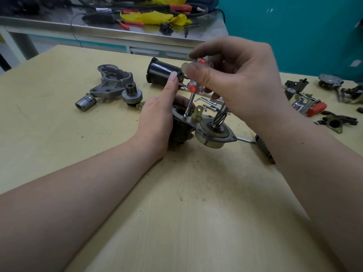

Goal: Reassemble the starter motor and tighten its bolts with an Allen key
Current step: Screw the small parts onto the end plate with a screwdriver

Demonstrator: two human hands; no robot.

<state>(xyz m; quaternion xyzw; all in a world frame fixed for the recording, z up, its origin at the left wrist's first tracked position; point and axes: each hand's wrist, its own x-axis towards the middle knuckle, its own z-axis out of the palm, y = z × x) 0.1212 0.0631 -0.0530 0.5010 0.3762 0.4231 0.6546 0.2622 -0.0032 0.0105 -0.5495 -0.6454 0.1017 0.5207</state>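
1. A pale yellow wooden table (pixel 59 134) carries everything near the person; at its far left lies a small silver metal cylinder sleeve (pixel 84 102), on its side.
2. Just right of it sits a grey cast-aluminium nose housing (pixel 112 80), hollow side up, and touching its near-right edge stands a round steel pinion clutch gear (pixel 132 95).
3. Farther back, a black cylindrical motor casing (pixel 160 72) lies on its side, open end pointing left.
4. The left hand (pixel 160 116) wraps its curled fingers round the dark body of the partly assembled starter motor (pixel 198 128), thumb stretched up toward the tool.
5. That motor rests near the table's middle, its metal end plate facing up and its spiral-toothed shaft (pixel 221 116) standing at the right end.
6. The right hand (pixel 235 83) pinches the clear-and-red plastic handle of a screwdriver (pixel 191 99), whose steel shank slants down to a fastener on the plate.
7. Behind the motor lie several loose silver bolts and an L-shaped key (pixel 208 104).
8. A blue-handled screwdriver (pixel 261 145) lies partly under the right forearm.
9. At the far right sits a scatter of dark metal motor parts (pixel 318 101), 1 with a red piece.
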